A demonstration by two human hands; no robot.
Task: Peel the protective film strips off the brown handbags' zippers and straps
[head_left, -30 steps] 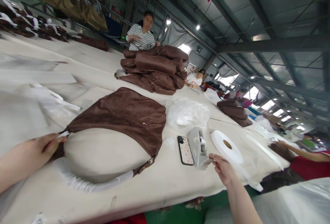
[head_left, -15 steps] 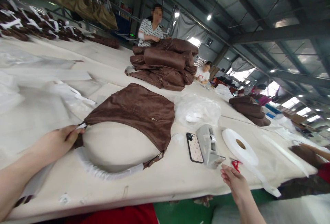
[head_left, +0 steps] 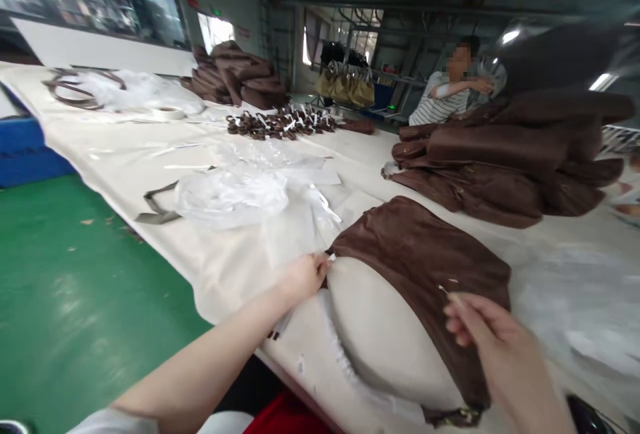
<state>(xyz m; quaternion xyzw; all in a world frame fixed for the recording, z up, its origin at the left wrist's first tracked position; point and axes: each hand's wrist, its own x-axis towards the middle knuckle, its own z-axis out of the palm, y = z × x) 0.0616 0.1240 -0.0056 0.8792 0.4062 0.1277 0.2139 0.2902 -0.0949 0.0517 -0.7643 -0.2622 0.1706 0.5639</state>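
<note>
A brown handbag lies on the cloth-covered table, its strap curving toward me in a clear plastic wrap. At the strap's left end, where it meets the bag, my left hand is closed on the strap, with a small white strip showing at the fingertips. My right hand hovers over the right part of the bag, thumb and finger pinched together. A tiny pale piece shows at its fingertips, near the zipper pull; I cannot make out what it is. Metal hardware joins the strap's right end.
Brown bags are stacked at the back right, with a person in a striped shirt behind them. Crumpled clear plastic lies left of the bag, more plastic to its right. Wrapped brown straps lie farther back.
The view has swung left. My right hand has moved from beside the tape dispenser to above the handbag. My left hand keeps its hold at the strap's left end.
</note>
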